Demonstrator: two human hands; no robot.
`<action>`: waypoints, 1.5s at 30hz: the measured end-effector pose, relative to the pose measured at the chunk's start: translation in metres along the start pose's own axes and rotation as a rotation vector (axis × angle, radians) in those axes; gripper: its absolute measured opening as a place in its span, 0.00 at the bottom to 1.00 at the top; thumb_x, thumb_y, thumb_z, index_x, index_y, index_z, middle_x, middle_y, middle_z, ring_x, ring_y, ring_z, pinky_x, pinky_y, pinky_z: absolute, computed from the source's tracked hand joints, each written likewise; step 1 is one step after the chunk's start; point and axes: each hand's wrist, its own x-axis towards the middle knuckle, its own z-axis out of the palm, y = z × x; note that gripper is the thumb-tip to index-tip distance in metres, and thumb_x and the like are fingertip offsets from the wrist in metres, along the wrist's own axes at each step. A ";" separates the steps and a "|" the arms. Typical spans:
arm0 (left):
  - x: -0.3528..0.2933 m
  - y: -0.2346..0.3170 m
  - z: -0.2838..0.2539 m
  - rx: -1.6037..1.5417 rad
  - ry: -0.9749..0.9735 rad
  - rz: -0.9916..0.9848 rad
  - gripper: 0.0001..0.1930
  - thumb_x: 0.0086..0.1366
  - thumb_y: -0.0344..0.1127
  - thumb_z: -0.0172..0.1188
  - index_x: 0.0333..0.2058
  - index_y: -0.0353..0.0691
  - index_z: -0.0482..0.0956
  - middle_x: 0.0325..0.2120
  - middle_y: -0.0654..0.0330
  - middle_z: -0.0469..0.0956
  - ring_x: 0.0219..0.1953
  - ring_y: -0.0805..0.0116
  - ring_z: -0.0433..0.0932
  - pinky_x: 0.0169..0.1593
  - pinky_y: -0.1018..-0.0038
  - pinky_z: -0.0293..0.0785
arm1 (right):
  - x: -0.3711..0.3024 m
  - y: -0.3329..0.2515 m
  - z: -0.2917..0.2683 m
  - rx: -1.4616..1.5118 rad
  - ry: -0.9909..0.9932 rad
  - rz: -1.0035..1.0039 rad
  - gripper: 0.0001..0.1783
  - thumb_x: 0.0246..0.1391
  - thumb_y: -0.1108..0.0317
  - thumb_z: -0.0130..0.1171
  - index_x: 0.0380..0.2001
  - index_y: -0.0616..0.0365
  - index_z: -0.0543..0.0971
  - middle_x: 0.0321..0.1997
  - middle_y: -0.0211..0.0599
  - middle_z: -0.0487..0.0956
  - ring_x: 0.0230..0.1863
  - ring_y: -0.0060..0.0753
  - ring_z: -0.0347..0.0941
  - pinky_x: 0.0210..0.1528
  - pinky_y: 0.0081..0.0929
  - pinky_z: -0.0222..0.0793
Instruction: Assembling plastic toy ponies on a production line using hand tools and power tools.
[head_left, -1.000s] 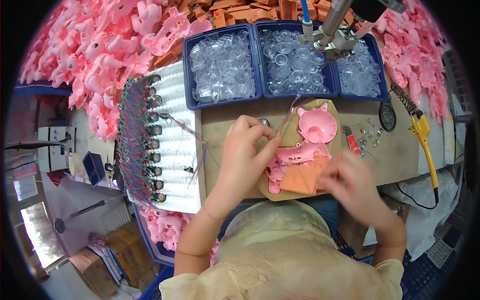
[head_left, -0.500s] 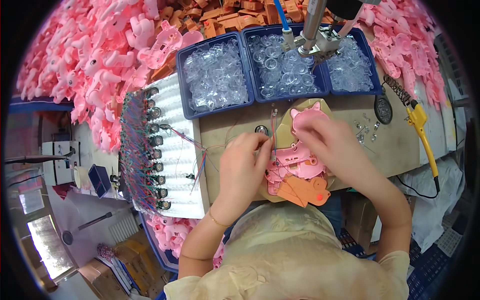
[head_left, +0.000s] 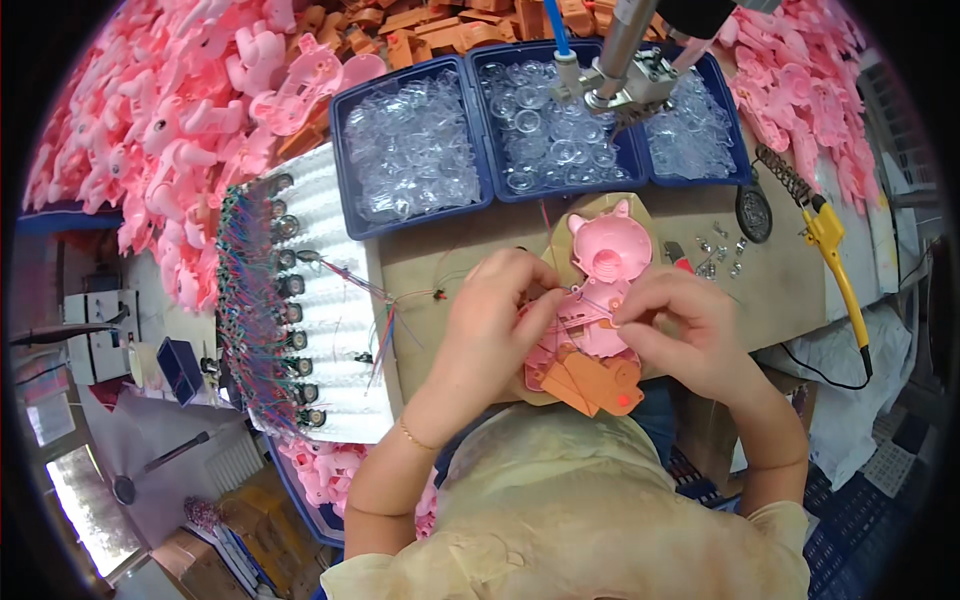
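A pink plastic toy half-shell lies open side up in front of me, with its round, eared head part at the far end. At its near end sits an orange plastic housing with a red dot. Thin wires cross the shell's inside. My left hand is closed at the shell's left edge, thumb against fingers; what it pinches is hidden. On the other side, my right hand has its thumb and forefinger pinched over the shell, at what looks like a thin wire.
Blue bins of clear plastic parts stand behind the shell. At left, a white foam tray holds wired round parts. Pink shells pile up far left. A metal fixture hangs overhead; a yellow-handled tool hangs right.
My right hand has moved off the head part, nearer to me, uncovering it. My left hand has moved in over the shell's edge. The dark round part beside it is now out of sight.
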 end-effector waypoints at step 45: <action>-0.019 -0.010 0.022 -0.144 0.201 -0.073 0.06 0.53 0.29 0.61 0.31 0.40 0.79 0.25 0.59 0.77 0.30 0.63 0.74 0.39 0.71 0.66 | -0.003 0.036 0.028 -0.804 -0.009 -0.207 0.04 0.43 0.72 0.60 0.26 0.56 0.76 0.30 0.32 0.76 0.34 0.35 0.69 0.39 0.29 0.59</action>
